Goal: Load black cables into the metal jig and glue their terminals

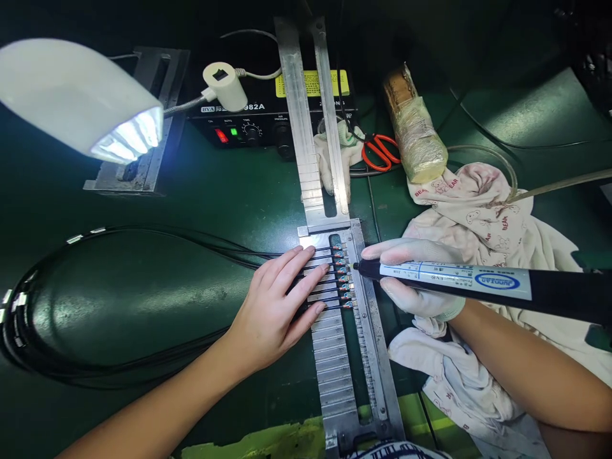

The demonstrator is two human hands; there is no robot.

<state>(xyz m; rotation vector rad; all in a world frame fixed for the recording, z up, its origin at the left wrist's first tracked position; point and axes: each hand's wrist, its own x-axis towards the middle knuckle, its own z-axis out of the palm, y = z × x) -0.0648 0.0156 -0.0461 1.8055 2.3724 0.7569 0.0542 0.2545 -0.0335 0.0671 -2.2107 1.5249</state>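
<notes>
My bare left hand [280, 296] lies with fingers spread over several black cables [210, 236] and presses them on a slotted metal fixture [335, 363]. Small connectors [341, 262] with blue and copper-coloured ends show in a column past the fingertips. In a thin white glove, my right hand [415, 280] is closed around a black dispensing syringe [492, 284] with a silver and blue label. The syringe lies nearly level, its tip pointing left at the connectors near the middle of the column. Whether the tip touches a connector I cannot tell.
A white lamp [71, 95] lights the work from the left. Behind the fixture stands a black dispenser controller [229, 121], beside red-handled scissors [381, 153]. On the right are a wrapped roll [421, 140] and a crumpled printed cloth [502, 229]. Another metal fixture [143, 153] lies back left.
</notes>
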